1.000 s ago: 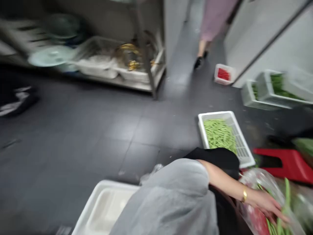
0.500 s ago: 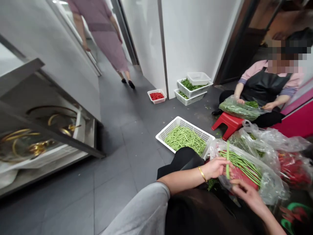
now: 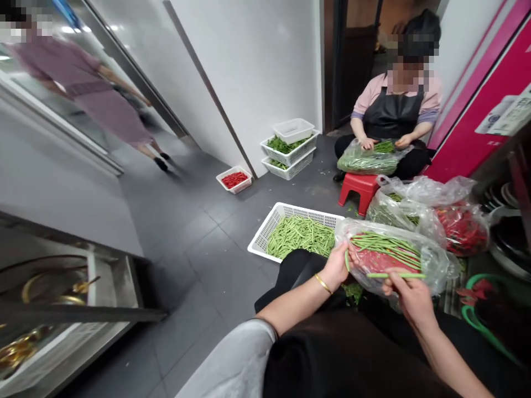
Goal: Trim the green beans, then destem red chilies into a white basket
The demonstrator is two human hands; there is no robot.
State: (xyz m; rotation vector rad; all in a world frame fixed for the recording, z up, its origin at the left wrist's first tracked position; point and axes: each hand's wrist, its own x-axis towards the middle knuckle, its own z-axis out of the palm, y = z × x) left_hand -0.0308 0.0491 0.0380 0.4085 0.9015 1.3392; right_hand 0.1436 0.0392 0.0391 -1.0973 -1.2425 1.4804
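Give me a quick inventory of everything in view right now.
short green beans: many, green, in a basket on the floor ahead
basket: one, white, on the floor ahead
long beans: many, green, in a clear plastic bag before the person
red chillies: many, red, in a bag to the right
tray of chillies: one, white, on the floor by the wall
stacked baskets: three, white, by the wall
stool: one, red, under a seated co-worker
left hand: one, gold bangle, at the bag's edge
right hand: one, fingers on a long bean
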